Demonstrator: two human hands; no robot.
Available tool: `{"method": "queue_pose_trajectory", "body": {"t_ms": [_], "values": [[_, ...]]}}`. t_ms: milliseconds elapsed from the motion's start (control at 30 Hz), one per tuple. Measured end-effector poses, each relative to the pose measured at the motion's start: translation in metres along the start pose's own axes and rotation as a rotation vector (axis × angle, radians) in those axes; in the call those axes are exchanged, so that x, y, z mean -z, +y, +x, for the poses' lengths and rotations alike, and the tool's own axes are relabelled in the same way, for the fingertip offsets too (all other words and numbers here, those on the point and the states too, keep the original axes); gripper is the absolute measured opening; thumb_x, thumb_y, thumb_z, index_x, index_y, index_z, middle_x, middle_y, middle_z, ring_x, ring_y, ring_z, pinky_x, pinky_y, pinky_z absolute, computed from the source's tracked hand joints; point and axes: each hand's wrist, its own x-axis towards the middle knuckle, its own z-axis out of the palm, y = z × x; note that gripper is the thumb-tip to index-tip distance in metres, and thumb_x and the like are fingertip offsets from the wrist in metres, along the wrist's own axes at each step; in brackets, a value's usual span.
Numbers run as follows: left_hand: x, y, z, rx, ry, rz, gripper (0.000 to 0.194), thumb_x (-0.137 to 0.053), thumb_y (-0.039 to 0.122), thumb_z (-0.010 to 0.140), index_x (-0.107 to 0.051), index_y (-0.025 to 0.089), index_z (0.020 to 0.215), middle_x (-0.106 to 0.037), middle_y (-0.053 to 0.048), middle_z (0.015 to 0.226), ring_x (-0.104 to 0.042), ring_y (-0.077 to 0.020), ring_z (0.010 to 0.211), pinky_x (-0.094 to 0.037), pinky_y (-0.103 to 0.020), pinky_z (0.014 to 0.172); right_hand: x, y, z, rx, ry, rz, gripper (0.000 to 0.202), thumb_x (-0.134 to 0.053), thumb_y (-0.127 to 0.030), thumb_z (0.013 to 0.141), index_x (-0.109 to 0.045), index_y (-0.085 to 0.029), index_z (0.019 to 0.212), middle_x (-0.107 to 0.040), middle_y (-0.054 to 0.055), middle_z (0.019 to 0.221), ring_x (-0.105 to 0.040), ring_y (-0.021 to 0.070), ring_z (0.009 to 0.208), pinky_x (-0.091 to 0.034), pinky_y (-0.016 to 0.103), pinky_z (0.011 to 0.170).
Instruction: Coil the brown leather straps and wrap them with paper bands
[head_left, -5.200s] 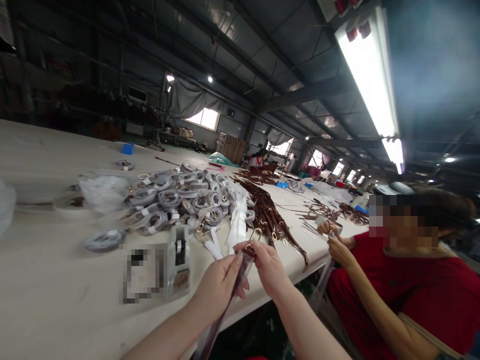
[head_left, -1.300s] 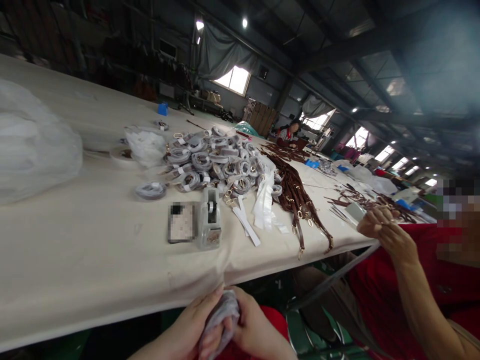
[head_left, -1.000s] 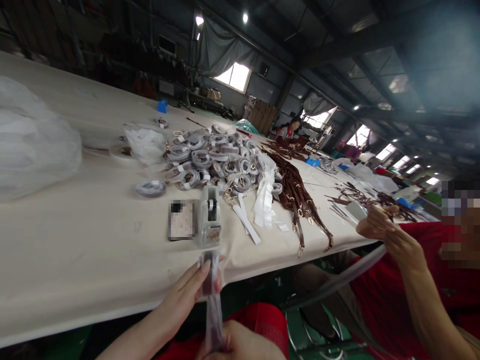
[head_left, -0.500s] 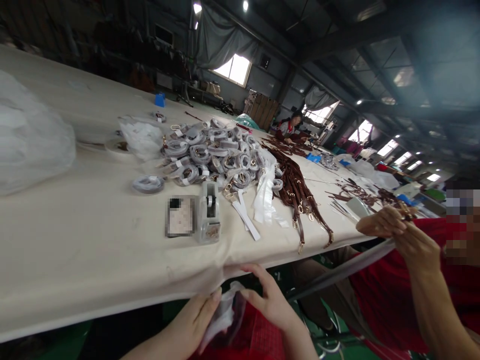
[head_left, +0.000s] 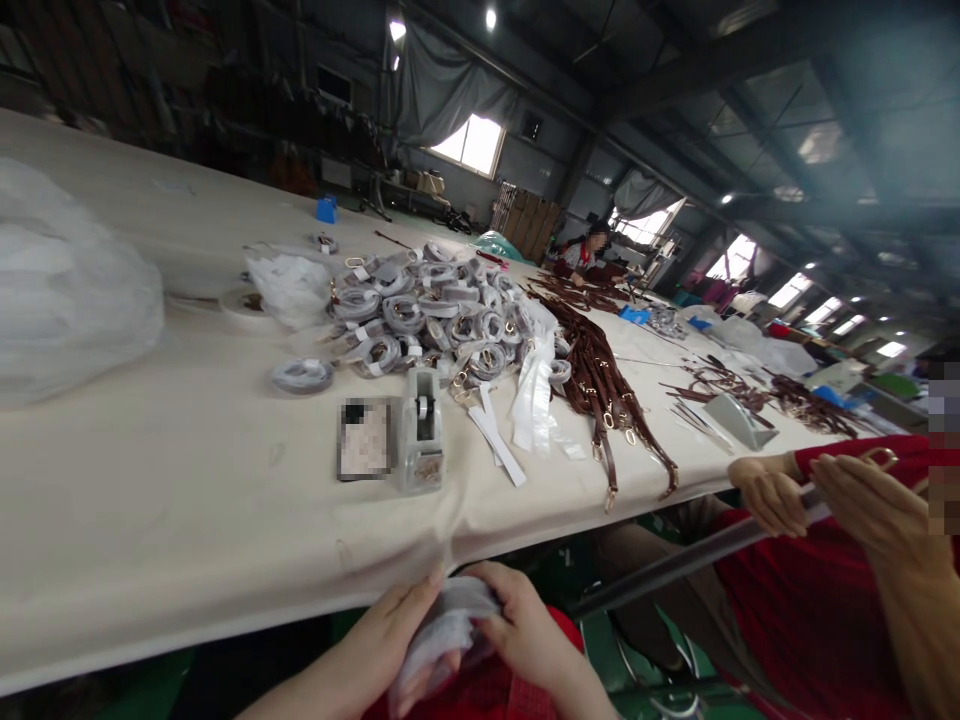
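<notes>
A coiled strap in translucent grey wrapping is held over the lap, just below the table edge. My left hand grips its left side, with some fingertips showing beneath the coil. Curled round the right side, my right hand has its thumb pressed against the wrapping. On the table ahead stand a tape dispenser and, left of it, a flat blurred-out object. Behind them lies a heap of wrapped coiled straps, with one separate coil at its left.
White paper strips, plastic sleeves and brown straps with gold clips lie on the cream table. A big plastic bag is at left. At right, a person in red holds a long strap.
My right hand has closed round the coil, which now shows as a rounder loop between my hands. The neighbouring person's hands have moved apart and lower along their strap.
</notes>
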Motion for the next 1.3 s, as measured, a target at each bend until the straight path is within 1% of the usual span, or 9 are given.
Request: {"method": "queue_pose_trajectory", "body": {"t_ms": [67,133,233,567,733,867,1067,1167,1300], "values": [[-0.002,0.000,0.003,-0.036,-0.012,-0.147,0.072,-0.046,0.077,0.082,-0.071,0.014,0.061,-0.044,0.002,0.034,-0.037,-0.0096,0.031,-0.029,-0.021,0.035,-0.004,0.001,0.001,0.004,-0.172,0.098,0.016,-0.058,-0.021,0.086,-0.071,-0.018,0.095,-0.070,0.004,0.094,-0.062,0.0193,0.087,-0.049,0.030,0.085],[-0.004,0.002,0.007,-0.067,-0.053,-0.319,0.069,-0.051,0.076,0.080,-0.073,0.011,0.070,-0.044,0.003,0.036,-0.038,-0.0097,0.032,-0.032,-0.021,0.036,-0.013,0.008,0.001,-0.044,-0.315,0.280,0.028,-0.057,-0.039,0.093,-0.072,-0.016,0.097,-0.070,0.004,0.091,-0.063,0.0183,0.084,-0.049,0.030,0.084],[-0.003,0.007,0.011,-0.092,-0.105,-0.469,0.062,-0.058,0.069,0.081,-0.073,0.009,0.088,-0.052,0.001,0.046,-0.045,-0.0116,0.041,-0.037,-0.022,0.041,-0.027,0.021,0.001,-0.201,-0.456,0.513,0.046,-0.066,-0.056,0.084,-0.074,-0.014,0.099,-0.071,0.006,0.087,-0.062,0.0151,0.072,-0.050,0.027,0.074],[0.030,0.046,0.015,-0.423,0.139,-0.510,0.052,-0.064,0.054,0.086,-0.064,0.013,0.118,-0.068,-0.004,0.081,-0.061,-0.0177,0.076,-0.052,-0.030,0.075,-0.026,-0.019,-0.013,-0.305,-0.495,0.712,0.044,-0.079,-0.053,0.073,-0.076,-0.014,0.094,-0.067,0.003,0.075,-0.062,0.0109,0.066,-0.051,0.024,0.074],[0.037,0.018,0.027,-0.633,0.439,0.140,0.049,-0.044,0.057,0.095,-0.062,0.016,0.116,-0.069,-0.012,0.105,-0.063,-0.0279,0.104,-0.048,-0.044,0.098,-0.016,-0.047,-0.012,-0.277,-0.460,0.744,0.044,-0.078,-0.054,0.073,-0.075,-0.013,0.090,-0.066,0.003,0.073,-0.061,0.0109,0.063,-0.052,0.023,0.069],[0.038,-0.020,0.037,-0.812,0.552,0.981,0.058,-0.025,0.052,0.099,-0.066,0.011,0.093,-0.070,-0.021,0.086,-0.067,-0.0351,0.084,-0.055,-0.053,0.079,-0.009,-0.048,-0.016,-0.229,-0.406,0.818,0.042,-0.080,-0.050,0.073,-0.075,-0.011,0.090,-0.066,0.004,0.069,-0.062,0.0106,0.057,-0.051,0.022,0.061],[0.028,-0.053,0.040,-0.875,0.395,1.377,0.054,-0.033,0.049,0.098,-0.066,0.007,0.103,-0.072,-0.025,0.095,-0.069,-0.0372,0.086,-0.056,-0.050,0.075,0.010,-0.036,-0.020,-0.160,-0.102,0.897,0.033,-0.077,-0.043,0.077,-0.074,-0.010,0.082,-0.067,0.003,0.057,-0.056,0.0093,0.042,-0.044,0.019,0.045],[0.019,-0.040,0.028,-0.679,0.243,1.273,0.041,-0.046,0.047,0.095,-0.066,0.012,0.103,-0.073,-0.019,0.097,-0.068,-0.0367,0.091,-0.053,-0.047,0.080,0.029,-0.030,-0.018,-0.162,-0.073,0.725,0.037,-0.073,-0.047,0.080,-0.073,-0.010,0.081,-0.067,0.004,0.058,-0.055,0.0104,0.043,-0.044,0.020,0.045],[0.015,-0.010,0.006,-0.447,-0.090,0.831,0.044,-0.040,0.051,0.097,-0.067,0.018,0.082,-0.070,-0.006,0.078,-0.064,-0.0228,0.071,-0.048,-0.030,0.068,0.057,-0.026,-0.015,-0.124,0.000,0.100,0.035,-0.066,-0.046,0.087,-0.074,-0.013,0.095,-0.073,0.009,0.081,-0.066,0.0189,0.071,-0.052,0.030,0.068]]}}
